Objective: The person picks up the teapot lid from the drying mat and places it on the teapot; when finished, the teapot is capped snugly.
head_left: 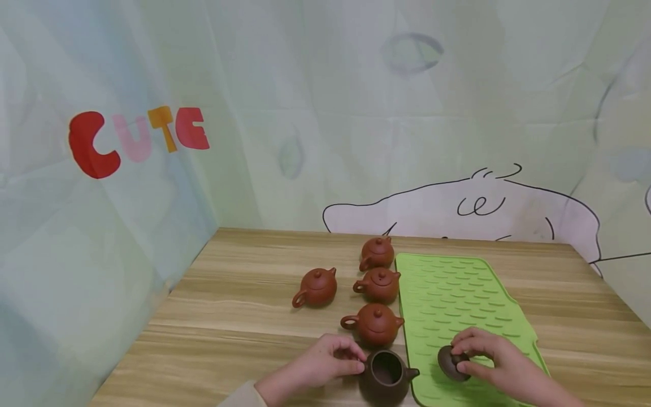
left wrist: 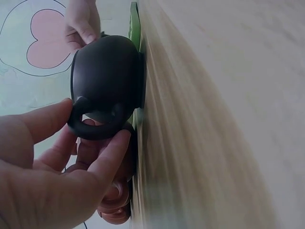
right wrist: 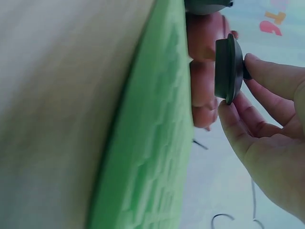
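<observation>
A dark brown teapot (head_left: 385, 380) without its lid stands at the table's near side, its round opening facing up and its spout pointing right. My left hand (head_left: 333, 362) holds it by the handle (left wrist: 97, 128), thumb and fingers on either side of the loop. In my right hand (head_left: 490, 359) is the dark round lid (head_left: 450, 363), pinched by its knob. The right wrist view shows the lid (right wrist: 228, 69) edge-on, raised above the green mat (head_left: 452, 305). Part of the knob is hidden by the fingers.
Several reddish-brown teapots with lids on stand beyond the dark one; the nearest teapot (head_left: 377, 326) is close behind it. One teapot (head_left: 317, 288) sits apart on the left. The wooden table (head_left: 229, 299) meets a printed cloth backdrop (head_left: 305, 113) at the back.
</observation>
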`<state>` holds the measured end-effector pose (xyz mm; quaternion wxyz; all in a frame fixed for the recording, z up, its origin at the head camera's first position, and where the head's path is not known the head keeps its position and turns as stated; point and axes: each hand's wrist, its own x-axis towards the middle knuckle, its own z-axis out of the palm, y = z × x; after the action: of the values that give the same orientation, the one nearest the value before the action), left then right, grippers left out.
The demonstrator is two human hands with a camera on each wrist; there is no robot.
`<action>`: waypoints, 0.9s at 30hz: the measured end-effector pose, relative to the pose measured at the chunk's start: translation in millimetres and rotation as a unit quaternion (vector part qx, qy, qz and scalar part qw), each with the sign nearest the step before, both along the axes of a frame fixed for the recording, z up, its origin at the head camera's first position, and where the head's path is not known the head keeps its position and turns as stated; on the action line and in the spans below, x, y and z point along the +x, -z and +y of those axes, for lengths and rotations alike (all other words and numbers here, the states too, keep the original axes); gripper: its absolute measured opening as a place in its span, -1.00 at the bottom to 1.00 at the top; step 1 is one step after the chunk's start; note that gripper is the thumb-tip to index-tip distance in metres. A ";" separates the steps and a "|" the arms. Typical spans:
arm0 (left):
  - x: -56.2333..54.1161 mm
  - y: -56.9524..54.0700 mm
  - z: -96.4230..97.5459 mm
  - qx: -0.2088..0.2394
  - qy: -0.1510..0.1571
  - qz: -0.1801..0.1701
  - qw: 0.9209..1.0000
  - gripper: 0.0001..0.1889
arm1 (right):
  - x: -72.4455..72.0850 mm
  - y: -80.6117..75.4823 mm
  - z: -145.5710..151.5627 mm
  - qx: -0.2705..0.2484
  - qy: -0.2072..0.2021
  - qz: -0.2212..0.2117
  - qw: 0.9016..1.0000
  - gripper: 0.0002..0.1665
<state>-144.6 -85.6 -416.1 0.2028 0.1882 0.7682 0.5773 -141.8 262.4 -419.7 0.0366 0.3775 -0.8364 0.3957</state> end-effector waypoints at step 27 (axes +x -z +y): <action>-1.0 0.5 0.8 -0.009 0.006 0.009 1.000 -0.92 | -1.0 -36.0 -60.2 -0.023 -0.062 0.013 0.998 -0.77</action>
<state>-145.6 -84.8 -416.6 0.2015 0.1960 0.7742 0.5671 -142.8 202.2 -383.7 0.0316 0.4323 -0.8017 0.4117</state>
